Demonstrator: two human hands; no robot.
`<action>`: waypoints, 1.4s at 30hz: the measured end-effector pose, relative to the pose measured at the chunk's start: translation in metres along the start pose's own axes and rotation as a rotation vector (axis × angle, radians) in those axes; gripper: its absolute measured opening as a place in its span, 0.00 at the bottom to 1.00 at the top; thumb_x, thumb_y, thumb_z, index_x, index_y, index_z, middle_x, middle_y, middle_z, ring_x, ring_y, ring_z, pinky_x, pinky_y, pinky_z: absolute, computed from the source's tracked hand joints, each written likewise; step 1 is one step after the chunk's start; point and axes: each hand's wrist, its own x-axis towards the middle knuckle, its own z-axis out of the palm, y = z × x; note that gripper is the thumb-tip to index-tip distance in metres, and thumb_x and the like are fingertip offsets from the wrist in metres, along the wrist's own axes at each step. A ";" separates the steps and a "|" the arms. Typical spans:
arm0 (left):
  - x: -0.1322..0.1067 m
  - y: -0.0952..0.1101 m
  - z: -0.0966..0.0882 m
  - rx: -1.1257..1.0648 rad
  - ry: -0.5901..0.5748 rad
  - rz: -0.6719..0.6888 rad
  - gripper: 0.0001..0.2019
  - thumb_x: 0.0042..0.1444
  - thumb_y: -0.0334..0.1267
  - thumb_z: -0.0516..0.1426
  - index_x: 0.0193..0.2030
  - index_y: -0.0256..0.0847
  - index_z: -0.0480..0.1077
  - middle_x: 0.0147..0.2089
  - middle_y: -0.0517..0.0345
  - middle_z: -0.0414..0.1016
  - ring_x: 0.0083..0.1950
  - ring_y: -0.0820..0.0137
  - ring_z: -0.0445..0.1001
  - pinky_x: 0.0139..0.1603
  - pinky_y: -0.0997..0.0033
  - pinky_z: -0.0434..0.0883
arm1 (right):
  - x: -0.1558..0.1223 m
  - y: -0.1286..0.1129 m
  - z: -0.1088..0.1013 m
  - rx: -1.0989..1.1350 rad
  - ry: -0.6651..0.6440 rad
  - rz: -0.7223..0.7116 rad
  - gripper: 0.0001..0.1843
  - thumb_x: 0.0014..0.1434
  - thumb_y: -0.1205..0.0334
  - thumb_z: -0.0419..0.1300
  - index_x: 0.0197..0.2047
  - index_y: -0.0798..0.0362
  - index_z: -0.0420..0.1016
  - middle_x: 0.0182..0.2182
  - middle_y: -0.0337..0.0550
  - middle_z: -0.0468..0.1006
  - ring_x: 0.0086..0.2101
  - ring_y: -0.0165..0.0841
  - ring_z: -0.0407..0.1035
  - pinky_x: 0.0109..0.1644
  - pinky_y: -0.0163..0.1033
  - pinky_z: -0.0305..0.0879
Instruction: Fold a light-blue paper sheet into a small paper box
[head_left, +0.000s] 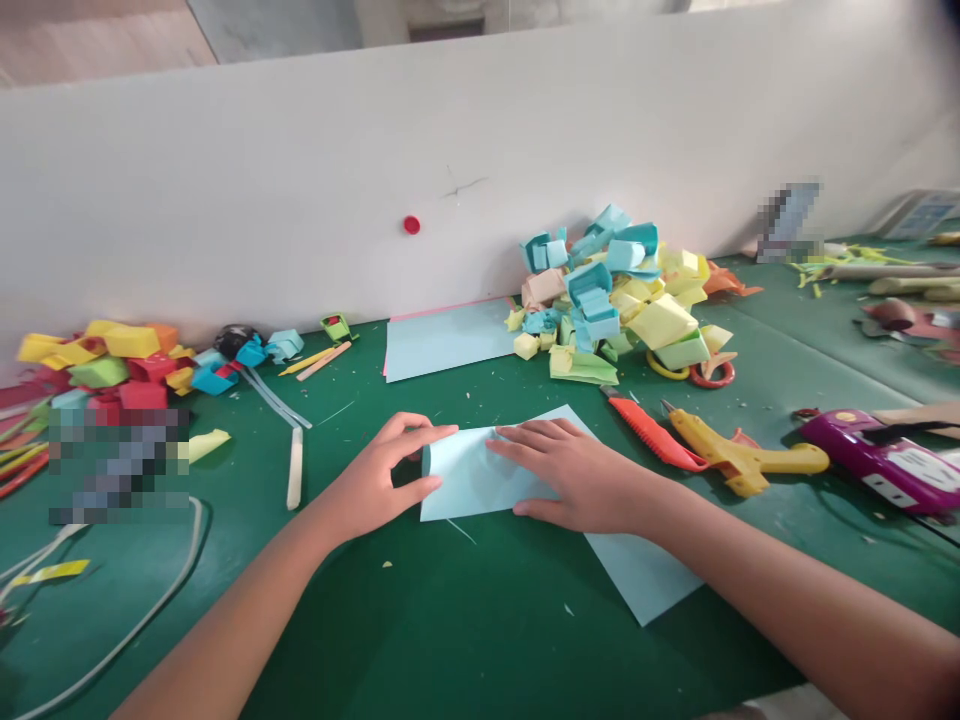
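Note:
A light blue sheet of paper, curled or folded over at its left end, lies on the green table between my hands. My left hand holds that left end, index finger at the upper edge and thumb at the lower. Across the right part of the paper rests my right hand, palm down with fingers spread; it hides some of the paper. Beneath my right forearm shows another light blue paper area; whether it joins the first sheet I cannot tell.
Behind lie stacked sheets and a heap of folded paper pieces. To the right are an orange cutter, a yellow glue gun, scissors and a purple device. More colored pieces and a white cable are left.

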 end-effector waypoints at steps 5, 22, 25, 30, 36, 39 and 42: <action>0.006 -0.007 0.004 -0.529 0.054 -0.022 0.24 0.64 0.51 0.58 0.66 0.53 0.68 0.62 0.50 0.65 0.53 0.59 0.72 0.53 0.63 0.71 | 0.001 0.004 0.000 0.080 0.104 -0.093 0.19 0.70 0.54 0.54 0.58 0.50 0.77 0.57 0.48 0.78 0.54 0.45 0.71 0.59 0.53 0.66; 0.008 -0.007 0.008 -1.000 0.108 -0.013 0.45 0.59 0.71 0.49 0.75 0.45 0.53 0.69 0.42 0.67 0.66 0.45 0.68 0.61 0.45 0.70 | 0.011 -0.007 -0.002 1.212 0.672 0.614 0.21 0.56 0.40 0.66 0.41 0.49 0.80 0.27 0.36 0.70 0.25 0.29 0.57 0.28 0.36 0.54; 0.005 -0.004 0.015 -1.001 -0.044 0.038 0.50 0.55 0.72 0.55 0.77 0.52 0.43 0.73 0.44 0.60 0.72 0.45 0.60 0.65 0.44 0.66 | 0.013 -0.006 -0.001 1.315 0.672 0.653 0.21 0.54 0.42 0.69 0.41 0.50 0.80 0.27 0.35 0.67 0.26 0.28 0.56 0.29 0.35 0.54; 0.005 0.022 0.033 -0.980 -0.080 -0.036 0.55 0.52 0.62 0.65 0.78 0.52 0.38 0.72 0.41 0.62 0.70 0.43 0.64 0.63 0.44 0.68 | 0.012 -0.018 -0.002 1.476 0.513 0.630 0.17 0.56 0.46 0.69 0.40 0.50 0.79 0.31 0.36 0.70 0.30 0.29 0.61 0.33 0.36 0.61; 0.002 0.024 0.033 -1.028 -0.044 -0.064 0.33 0.57 0.51 0.64 0.68 0.46 0.63 0.63 0.44 0.73 0.62 0.44 0.72 0.55 0.51 0.74 | 0.013 -0.029 -0.004 1.644 0.386 0.605 0.16 0.55 0.48 0.71 0.39 0.50 0.79 0.35 0.39 0.74 0.33 0.32 0.68 0.37 0.39 0.68; -0.003 0.015 0.026 -1.059 -0.044 -0.108 0.30 0.52 0.53 0.64 0.60 0.44 0.70 0.56 0.45 0.78 0.57 0.43 0.75 0.54 0.47 0.74 | 0.011 -0.021 -0.010 1.659 0.443 0.650 0.16 0.51 0.49 0.72 0.38 0.50 0.78 0.33 0.38 0.73 0.31 0.32 0.68 0.34 0.39 0.68; -0.009 0.013 0.018 -1.068 -0.062 -0.162 0.27 0.49 0.54 0.62 0.54 0.41 0.76 0.52 0.46 0.81 0.54 0.43 0.77 0.54 0.46 0.73 | 0.006 -0.006 -0.016 1.623 0.497 0.702 0.16 0.50 0.51 0.73 0.35 0.50 0.76 0.29 0.36 0.70 0.28 0.30 0.66 0.29 0.36 0.63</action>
